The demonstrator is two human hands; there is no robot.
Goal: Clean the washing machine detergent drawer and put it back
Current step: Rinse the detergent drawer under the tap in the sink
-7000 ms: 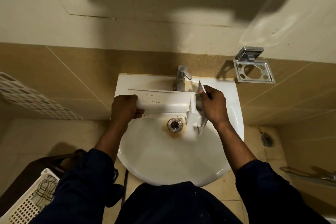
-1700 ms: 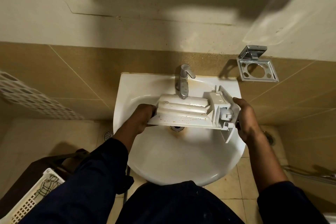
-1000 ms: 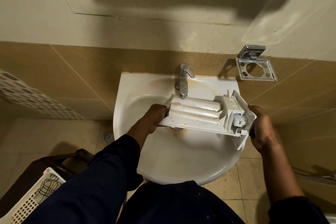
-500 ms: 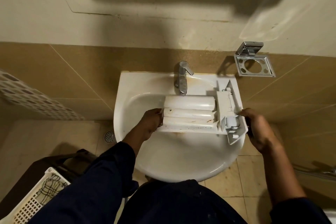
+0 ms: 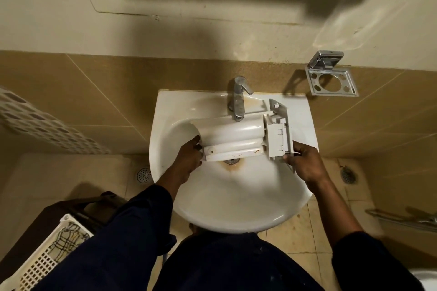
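I hold one white plastic detergent drawer (image 5: pixel 236 139) across the single white ceramic basin (image 5: pixel 236 208) at centre frame, beneath one chrome tap (image 5: pixel 237 99). My left hand (image 5: pixel 189 158) grips its left end and my right hand (image 5: pixel 305 163) grips its front panel. Two round floor drains (image 5: pixel 143 174) (image 5: pixel 347 175) flank the basin.

Drawer (image 5: pixel 238 137) over sink (image 5: pixel 236 208), below tap (image 5: pixel 237 99), between both hands.

Cream wall (image 5: pixel 212 30) above tan tiles (image 5: pixel 94 92); white basin (image 5: pixel 236 220), chrome tap (image 5: pixel 237 99), beige floor (image 5: pixel 295 238).
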